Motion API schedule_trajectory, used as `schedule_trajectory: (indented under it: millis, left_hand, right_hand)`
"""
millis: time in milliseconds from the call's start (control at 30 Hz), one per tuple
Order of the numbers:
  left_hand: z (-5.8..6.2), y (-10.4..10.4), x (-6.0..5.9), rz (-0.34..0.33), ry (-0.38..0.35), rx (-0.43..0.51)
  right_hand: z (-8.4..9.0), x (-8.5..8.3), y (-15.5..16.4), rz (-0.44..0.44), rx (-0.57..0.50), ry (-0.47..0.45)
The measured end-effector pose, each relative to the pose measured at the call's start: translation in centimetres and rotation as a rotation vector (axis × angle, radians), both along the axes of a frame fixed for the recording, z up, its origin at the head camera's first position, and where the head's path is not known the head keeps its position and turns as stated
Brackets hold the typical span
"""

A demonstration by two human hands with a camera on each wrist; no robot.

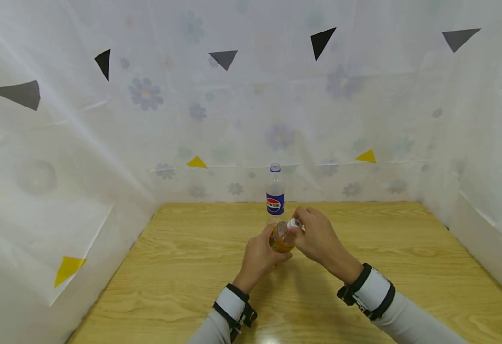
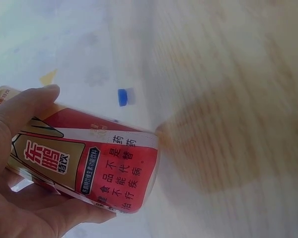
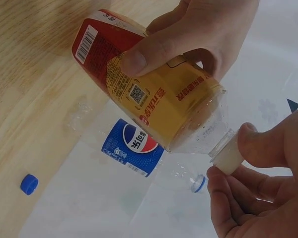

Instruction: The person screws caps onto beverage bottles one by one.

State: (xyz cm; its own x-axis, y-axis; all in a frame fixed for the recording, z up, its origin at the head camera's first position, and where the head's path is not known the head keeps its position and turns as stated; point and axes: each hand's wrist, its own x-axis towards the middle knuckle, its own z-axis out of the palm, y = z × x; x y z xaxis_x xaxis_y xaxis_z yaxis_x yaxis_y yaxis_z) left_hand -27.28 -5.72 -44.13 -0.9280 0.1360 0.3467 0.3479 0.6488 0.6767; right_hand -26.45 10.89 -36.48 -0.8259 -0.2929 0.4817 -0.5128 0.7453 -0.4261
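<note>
My left hand [image 1: 259,255] grips a drink bottle [image 3: 179,104] with a red and gold label around its body. The bottle tilts, its neck toward my right hand [image 1: 320,236]. Thumb and fingers of that right hand pinch the white cap [image 3: 228,153] at the bottle's mouth; how tightly it sits on the thread I cannot tell. In the left wrist view the bottle's base end hangs over the wooden table. Just behind my hands a clear Pepsi bottle [image 1: 275,203] with a blue label stands upright, its mouth uncapped.
A loose blue cap [image 3: 29,184] lies on the wooden table [image 1: 182,267], and it also shows in the left wrist view. White patterned sheeting [image 1: 251,114] with black, grey and yellow triangles encloses the table at the back and sides.
</note>
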Motion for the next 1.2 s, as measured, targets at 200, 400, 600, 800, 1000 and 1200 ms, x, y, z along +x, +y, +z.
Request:
schedule_trajectory:
  millis: [200,400,600,800,1000,1200]
  left_hand:
    - [0.07,0.03,0.10,-0.004,0.008,-0.005]
    - [0.33,-0.06,0.22,-0.004,0.005,0.004]
    - [0.24,-0.16,0.06,0.005,-0.008,0.003]
    - [0.13,-0.43,-0.08,0.006,-0.003,0.017]
    - [0.07,-0.44,-0.15,0.005,-0.003,0.013]
    - [0.01,-0.29,-0.15,0.008,0.005,0.013]
  right_hand:
    - [-0.04,-0.01,0.04,-0.001,-0.003,0.001]
    - [-0.17,0.03,0.12,0.019,-0.003,0.022]
    - [-0.21,0.33,0.10,0.041,-0.024,0.004]
    - [-0.05,0.46,-0.02,0.076,-0.024,0.009]
    - [-0.17,0.42,-0.07,0.074,-0.016,0.009]
    - [-0.53,0.35,0.02,0.069,-0.029,0.026]
